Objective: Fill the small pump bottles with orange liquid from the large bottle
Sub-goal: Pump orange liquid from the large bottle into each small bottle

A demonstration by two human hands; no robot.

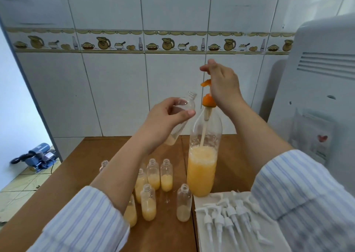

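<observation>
I note my left hand (169,115) gripping a near-empty small bottle (181,117); right hand (221,84) fingers curl on the orange pump (208,98). Table bottles (153,175) part-filled, white pump heads (228,215) unfitted.

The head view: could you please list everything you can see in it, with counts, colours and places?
large bottle: one, clear, about half full of orange liquid, on the table behind the small ones.
orange pump: one, on the large bottle's neck.
small bottles: at least eight on the table, clear, uncapped, partly filled; one more small bottle held tilted beside the pump.
white pump tops: a pile, count unclear, on a white sheet at right.
table: one, brown wood.
white appliance: one, at right.
blue motor: one, on the floor at left.
tiled wall: white, with a border of jugs.
left hand: grip round the held small bottle.
right hand: grip on the orange pump.
</observation>
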